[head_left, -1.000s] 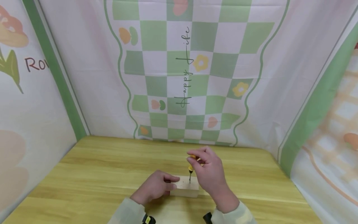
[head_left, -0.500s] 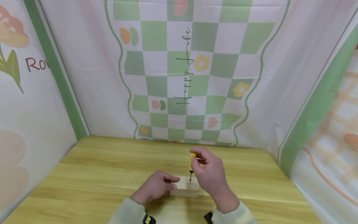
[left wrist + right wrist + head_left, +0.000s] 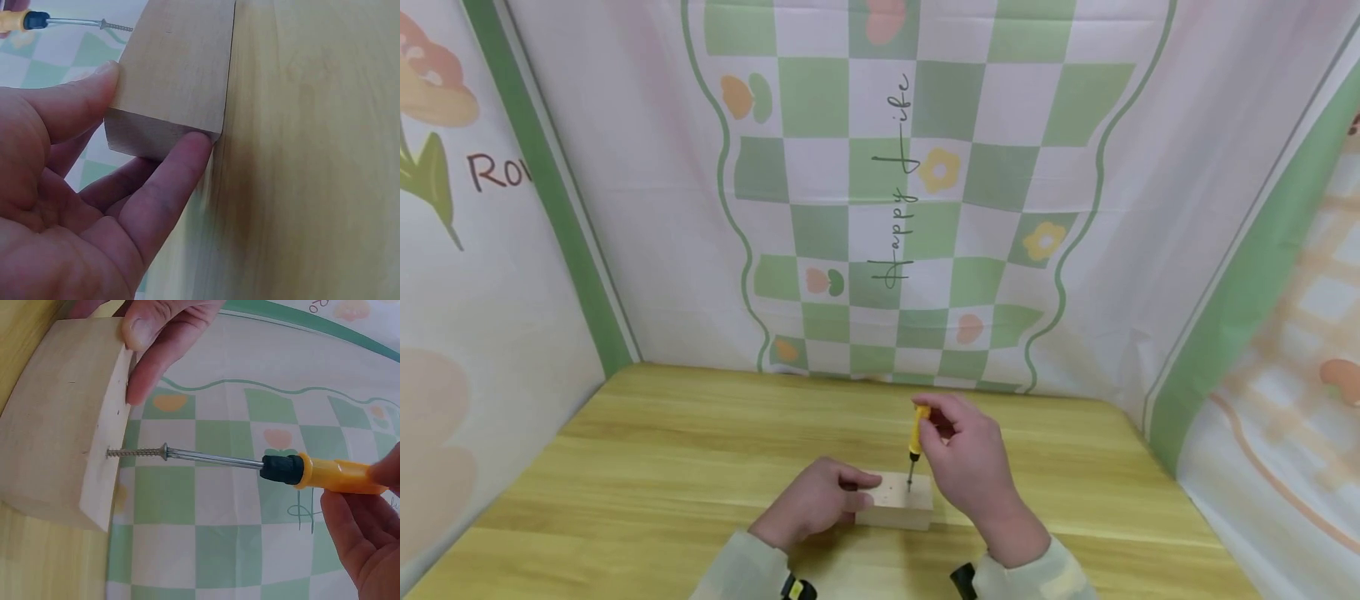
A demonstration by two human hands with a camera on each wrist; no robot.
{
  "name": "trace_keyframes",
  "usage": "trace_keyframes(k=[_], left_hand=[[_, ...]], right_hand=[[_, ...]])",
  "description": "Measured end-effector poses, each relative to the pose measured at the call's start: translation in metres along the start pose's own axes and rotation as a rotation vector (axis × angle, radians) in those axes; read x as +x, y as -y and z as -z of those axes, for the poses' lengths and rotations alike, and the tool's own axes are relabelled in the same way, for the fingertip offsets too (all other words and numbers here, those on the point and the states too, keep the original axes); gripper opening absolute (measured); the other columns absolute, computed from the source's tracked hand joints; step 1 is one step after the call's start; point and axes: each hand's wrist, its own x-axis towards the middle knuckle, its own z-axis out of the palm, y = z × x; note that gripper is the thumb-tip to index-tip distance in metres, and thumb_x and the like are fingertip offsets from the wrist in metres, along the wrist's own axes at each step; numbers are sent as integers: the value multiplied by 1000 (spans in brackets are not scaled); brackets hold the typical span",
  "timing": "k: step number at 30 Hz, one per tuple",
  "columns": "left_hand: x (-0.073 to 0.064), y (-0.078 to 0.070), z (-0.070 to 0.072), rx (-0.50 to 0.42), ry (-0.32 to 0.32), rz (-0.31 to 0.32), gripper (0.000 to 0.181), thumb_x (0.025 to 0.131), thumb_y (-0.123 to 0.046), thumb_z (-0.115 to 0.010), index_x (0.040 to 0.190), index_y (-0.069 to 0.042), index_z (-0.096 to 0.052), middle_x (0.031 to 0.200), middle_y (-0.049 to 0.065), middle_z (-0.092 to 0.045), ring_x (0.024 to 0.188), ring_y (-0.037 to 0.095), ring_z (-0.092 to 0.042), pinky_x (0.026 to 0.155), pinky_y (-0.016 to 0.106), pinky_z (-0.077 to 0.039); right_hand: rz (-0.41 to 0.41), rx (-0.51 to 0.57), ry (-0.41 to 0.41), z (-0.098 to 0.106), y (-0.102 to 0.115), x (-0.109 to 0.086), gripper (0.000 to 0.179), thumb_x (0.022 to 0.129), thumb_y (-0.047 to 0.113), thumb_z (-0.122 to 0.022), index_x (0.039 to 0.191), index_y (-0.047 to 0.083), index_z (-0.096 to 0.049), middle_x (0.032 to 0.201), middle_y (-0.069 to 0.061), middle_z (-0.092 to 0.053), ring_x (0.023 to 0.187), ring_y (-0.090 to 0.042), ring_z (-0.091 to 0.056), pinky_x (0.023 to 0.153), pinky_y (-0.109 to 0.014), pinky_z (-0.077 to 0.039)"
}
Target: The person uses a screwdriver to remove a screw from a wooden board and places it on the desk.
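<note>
A pale wooden block [image 3: 891,515] lies on the table with small dark holes in its top. My left hand [image 3: 822,500] grips its left end, thumb and fingers pressed to its sides and end face. In the right wrist view a screw [image 3: 134,452] stands upright in the block's top, its tip in the wood and most of its thread showing. A screwdriver [image 3: 325,474] with a yellow handle and black collar meets the screw head. My right hand [image 3: 970,454] pinches the screwdriver's handle near its upper end, between thumb and fingers.
The wood-grain table [image 3: 715,433] spreads around the block. Behind it hangs a green-and-white checkered cloth [image 3: 880,192], with printed cloth panels on both sides. Black wrist straps show at both sleeves.
The fingers of my right hand have shifted around the yellow handle, uncovering more of it. The left hand and the block stay in place, and the screw still stands in the wood.
</note>
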Motion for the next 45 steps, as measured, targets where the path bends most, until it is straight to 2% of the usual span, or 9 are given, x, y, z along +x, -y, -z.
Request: trace_keyframes(k=[2, 9, 16, 21, 26, 32, 36, 41, 45], left_hand=[[0, 0, 0, -3, -1, 1, 24, 91, -15, -75, 115, -15, -77, 117, 1, -69, 79, 19, -59, 63, 34, -51], [1, 1, 0, -3, 0, 3, 25, 90, -17, -75, 115, -16, -77, 119, 1, -69, 88, 18, -60, 69, 35, -54], [1, 0, 0, 1, -8, 14, 24, 89, -17, -76, 113, -18, -77, 119, 1, -68, 89, 18, -60, 70, 35, -54], [1, 0, 0, 8, -13, 1, 24, 89, -17, -76, 113, -17, -77, 119, 2, -68, 88, 18, -60, 69, 35, -54], [1, 0, -1, -7, -14, -6, 25, 89, -16, -77, 114, -15, -77, 118, 2, -69, 91, 17, -61, 70, 35, -55], [1, -1, -1, -11, -13, 2, 24, 89, -15, -76, 114, -15, -77, 119, 1, -69, 94, 17, -61, 72, 35, -55], [0, -2, -1, -16, -14, 18, 24, 89, -15, -76, 113, -16, -77, 119, 2, -68, 95, 17, -61, 73, 35, -56], [-1, -2, -1, -21, -9, 15, 24, 90, -15, -75, 114, -14, -77, 120, 3, -68, 96, 17, -61, 73, 35, -56], [-1, -3, -1, -5, -13, 10, 24, 90, -15, -76, 114, -15, -77, 120, 3, -68, 94, 17, -61, 72, 35, -56]], right_hand=[[-14, 23, 1, 0, -1, 0, 28, 90, -3, -63, 110, 14, -73, 94, 2, -67, 82, -7, -62, 70, -30, -56], [10, 24, -2, -1, -1, 0, 19, 90, 9, -76, 107, 16, -74, 101, 5, -60, 85, -7, -60, 70, -28, -56], [3, 46, -25, -1, -1, 1, 25, 90, -2, -69, 109, 14, -75, 99, 4, -65, 88, -6, -61, 73, -30, -56], [16, 67, -14, -2, -2, 1, 23, 90, 3, -73, 110, 14, -75, 102, 2, -66, 87, -7, -62, 72, -31, -56], [-17, 99, -7, -2, -2, 2, 21, 86, 10, -81, 104, 18, -76, 99, 6, -62, 84, -6, -61, 72, -29, -56], [-58, 106, 11, 0, 0, 1, 24, 89, 0, -73, 105, 17, -76, 99, 5, -67, 85, -7, -64, 75, -30, -56], [-68, 118, 21, -1, 0, 1, 23, 90, 3, -73, 107, 17, -76, 100, 3, -69, 85, -7, -64, 76, -31, -56], [-74, 145, -16, -1, 1, 1, 14, 88, 12, -78, 101, 17, -77, 100, 7, -68, 82, -7, -65, 73, -30, -56], [-96, 126, -32, -1, 1, 1, 11, 91, 10, -75, 100, 16, -77, 95, 7, -70, 80, -10, -64, 70, -28, -55]])
